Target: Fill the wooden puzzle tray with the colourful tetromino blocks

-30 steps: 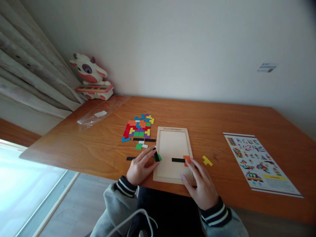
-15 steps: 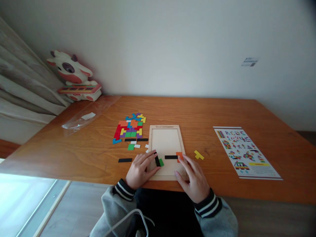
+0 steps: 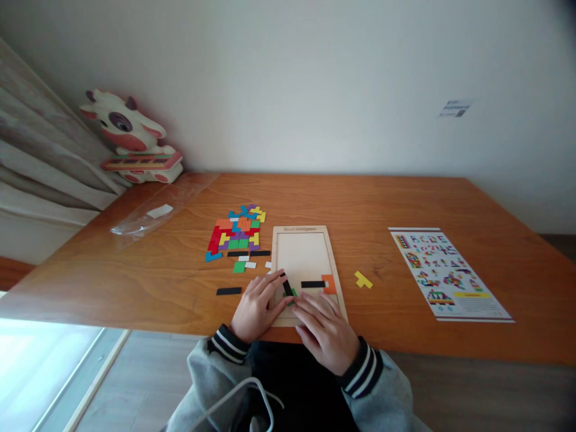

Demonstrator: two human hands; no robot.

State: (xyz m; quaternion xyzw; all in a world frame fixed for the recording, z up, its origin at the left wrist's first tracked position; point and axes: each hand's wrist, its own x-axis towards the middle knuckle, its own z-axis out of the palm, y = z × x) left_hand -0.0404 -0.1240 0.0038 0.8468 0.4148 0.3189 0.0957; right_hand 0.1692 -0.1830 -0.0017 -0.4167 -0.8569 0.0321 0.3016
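Note:
My left hand [image 3: 257, 307] rests over the left side of the wooden tray [image 3: 302, 229], thumb and fingers closed on a slanted black bar [image 3: 287, 284]. A green piece [image 3: 294, 293] lies beside that bar, partly covered. My right hand [image 3: 327, 331] is over the tray's lower part with its fingers stretched leftward, the tips close to the green piece and my left thumb. Whether they touch it I cannot tell. Just beyond these fingers, a second black bar [image 3: 312, 284] lies flat in the tray, its right end in the notch of an orange piece [image 3: 330, 284].
Left of the tray lie many coloured puzzle pieces [image 3: 238, 243] and a loose black bar [image 3: 228, 291]. A yellow piece [image 3: 362, 279] is to the right. Farther right is a printed sheet [image 3: 450, 276]. A plastic bag [image 3: 164, 207] and a cow-shaped toy [image 3: 135, 144] stand back left.
My right hand has left the orange piece and moved left, toward the green piece. My left hand stays at the slanted black bar. The view has shifted slightly.

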